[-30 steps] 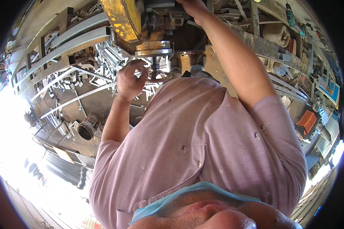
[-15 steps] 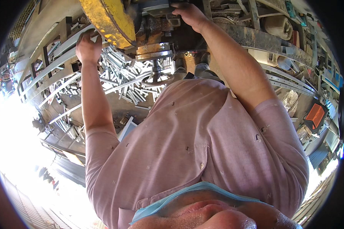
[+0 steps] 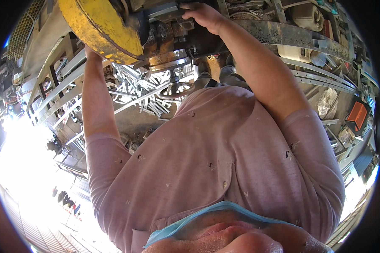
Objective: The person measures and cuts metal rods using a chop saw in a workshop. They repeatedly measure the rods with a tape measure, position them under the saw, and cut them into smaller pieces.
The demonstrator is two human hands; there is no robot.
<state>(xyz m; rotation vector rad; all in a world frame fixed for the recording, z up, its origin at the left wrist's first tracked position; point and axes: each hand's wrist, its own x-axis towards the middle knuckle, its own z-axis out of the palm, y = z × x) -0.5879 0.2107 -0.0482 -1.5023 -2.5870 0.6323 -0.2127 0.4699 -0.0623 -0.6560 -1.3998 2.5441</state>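
Note:
Across the top left spans a large yellow, scuffed machine guard (image 3: 101, 31), curved like a saw's cover. My left hand (image 3: 93, 53) reaches up beneath its lower edge; only the wrist side shows and the fingers are hidden. My right hand (image 3: 204, 17) is at the end of a dark grey metal bar (image 3: 166, 12), its fingers and thumb closed around that end. Below the bar sits a rusty, worn metal clamp block (image 3: 169, 59). Under the block is a screw with a round handwheel (image 3: 177, 90).
Many short silver metal offcuts (image 3: 145, 90) lie heaped on the floor beyond the handwheel. Long metal rails (image 3: 65, 84) run at the left. At the right are a perforated dark beam (image 3: 291, 33), a pale plastic jug (image 3: 307, 17) and an orange-and-black box (image 3: 357, 116).
The yellow guard appears further left and lower in the view, and my left hand has slipped out of sight behind it. My right hand has shifted slightly left and stays at the bar.

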